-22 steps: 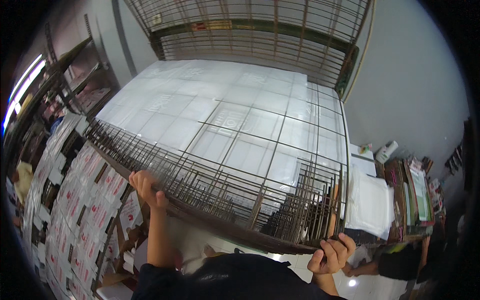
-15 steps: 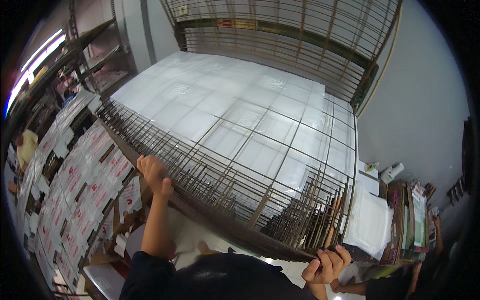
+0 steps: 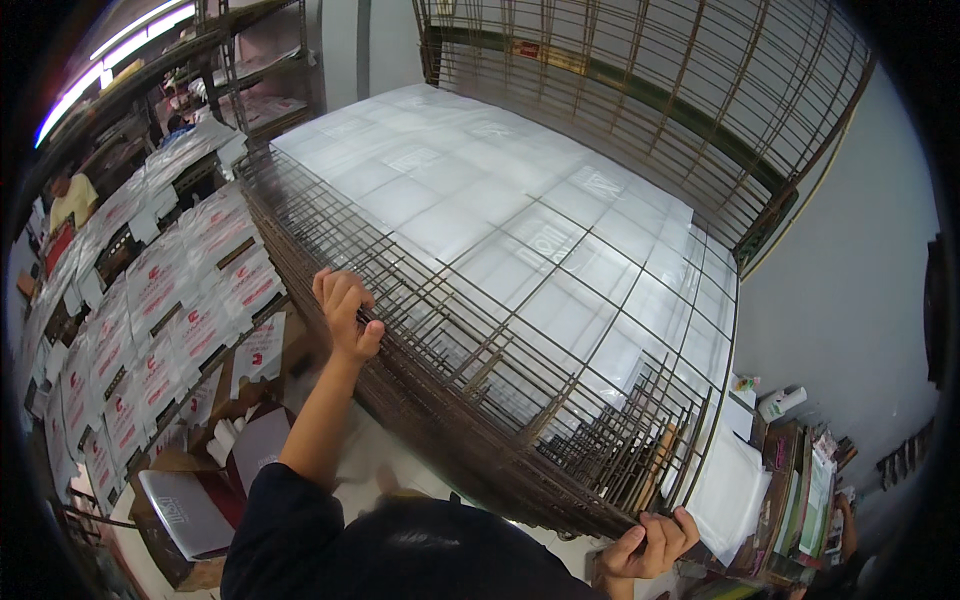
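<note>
A stack of wire drying racks (image 3: 430, 415) spans the middle, with its dark front edge toward me. White, translucent printed plastic sheets (image 3: 440, 185) lie across the top rack in overlapping rows. My left hand (image 3: 345, 315) is closed over the front edge, left of centre, with its fingers curled over the rack's rim. At the near right corner my right hand (image 3: 653, 545) grips the same stack, fingers bent over the edge. The undersides of both grips are hidden.
Raised wire racks (image 3: 640, 90) stand tilted up behind. White printed sheets (image 3: 160, 330) hang in rows on the left, beside a cardboard box (image 3: 195, 575). A pile of white bags (image 3: 725, 490) lies at the right. A person (image 3: 72, 200) is at the far left.
My view has shifted, so the racks sit farther right in it. My left hand, blurred before, is now closed on the front edge. The right hand stays at the corner.
</note>
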Tool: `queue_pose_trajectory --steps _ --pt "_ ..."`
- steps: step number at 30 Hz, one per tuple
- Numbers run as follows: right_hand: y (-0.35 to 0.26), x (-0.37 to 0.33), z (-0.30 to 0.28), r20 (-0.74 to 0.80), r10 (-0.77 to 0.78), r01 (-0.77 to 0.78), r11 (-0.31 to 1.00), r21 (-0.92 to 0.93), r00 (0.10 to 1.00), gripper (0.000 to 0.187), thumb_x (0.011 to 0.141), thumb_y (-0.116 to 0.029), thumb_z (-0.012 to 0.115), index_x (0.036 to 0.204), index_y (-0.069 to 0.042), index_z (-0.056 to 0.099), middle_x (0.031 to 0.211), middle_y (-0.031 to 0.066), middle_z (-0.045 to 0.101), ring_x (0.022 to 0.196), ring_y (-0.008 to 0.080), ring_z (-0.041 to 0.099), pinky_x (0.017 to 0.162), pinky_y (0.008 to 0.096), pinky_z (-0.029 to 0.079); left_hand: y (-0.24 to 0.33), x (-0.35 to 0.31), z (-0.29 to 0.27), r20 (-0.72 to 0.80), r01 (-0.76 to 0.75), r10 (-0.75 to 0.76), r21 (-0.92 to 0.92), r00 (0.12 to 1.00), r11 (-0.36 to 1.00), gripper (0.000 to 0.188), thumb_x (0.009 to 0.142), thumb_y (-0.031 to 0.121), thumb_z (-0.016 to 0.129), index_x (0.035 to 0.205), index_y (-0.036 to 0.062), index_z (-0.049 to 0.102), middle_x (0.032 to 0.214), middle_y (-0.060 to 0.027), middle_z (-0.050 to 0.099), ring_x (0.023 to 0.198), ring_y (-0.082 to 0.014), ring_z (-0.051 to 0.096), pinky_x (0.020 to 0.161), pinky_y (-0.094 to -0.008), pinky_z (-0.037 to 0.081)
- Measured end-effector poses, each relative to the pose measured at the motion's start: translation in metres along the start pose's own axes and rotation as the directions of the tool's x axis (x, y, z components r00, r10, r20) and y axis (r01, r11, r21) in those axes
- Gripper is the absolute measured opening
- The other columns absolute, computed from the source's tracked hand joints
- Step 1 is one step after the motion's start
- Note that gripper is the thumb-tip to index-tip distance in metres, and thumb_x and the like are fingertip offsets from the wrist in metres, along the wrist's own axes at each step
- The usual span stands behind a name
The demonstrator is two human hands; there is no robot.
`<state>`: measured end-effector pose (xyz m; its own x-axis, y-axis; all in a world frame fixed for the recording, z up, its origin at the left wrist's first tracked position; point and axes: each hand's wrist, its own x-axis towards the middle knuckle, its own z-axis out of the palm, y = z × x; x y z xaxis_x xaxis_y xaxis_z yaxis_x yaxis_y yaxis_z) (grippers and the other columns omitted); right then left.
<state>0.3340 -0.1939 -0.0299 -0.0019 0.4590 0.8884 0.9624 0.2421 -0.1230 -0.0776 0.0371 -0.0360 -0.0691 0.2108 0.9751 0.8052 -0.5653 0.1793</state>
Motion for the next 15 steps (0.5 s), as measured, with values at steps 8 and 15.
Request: queue_pose_trajectory --steps 8,15 --pt "-0.0015 0.0023 -0.0049 0.068 -0.025 0.027 0.999 -0.030 0.997 0.019 0.089 -0.013 0.051 0.081 0.002 0.060 0.080 0.0115 0.054 0.104 0.0352 0.049 0.091 0.0490 0.038 -0.0028 -0.0009 0.0015 -0.023 -0.034 0.034 -0.001 0.999 0.999 0.061 0.090 0.064 0.039 0.065 0.0078 0.045 0.075 -0.0089 0.049 0.080 -0.0254 0.048 0.095 -0.0413 0.029" --pt "-0.0021 -0.0003 -0.0019 0.024 0.004 -0.003 0.998 -0.055 1.000 0.019 0.085 -0.014 0.053 0.079 0.000 0.064 0.079 0.0101 0.056 0.105 0.0344 0.050 0.089 0.0466 0.038 -0.0025 0.0014 0.0020 -0.024 -0.038 0.037 -0.012 0.999 0.999 0.060 0.090 0.063 0.040 0.064 0.0083 0.044 0.074 -0.0087 0.049 0.078 -0.0254 0.047 0.095 -0.0408 0.028"
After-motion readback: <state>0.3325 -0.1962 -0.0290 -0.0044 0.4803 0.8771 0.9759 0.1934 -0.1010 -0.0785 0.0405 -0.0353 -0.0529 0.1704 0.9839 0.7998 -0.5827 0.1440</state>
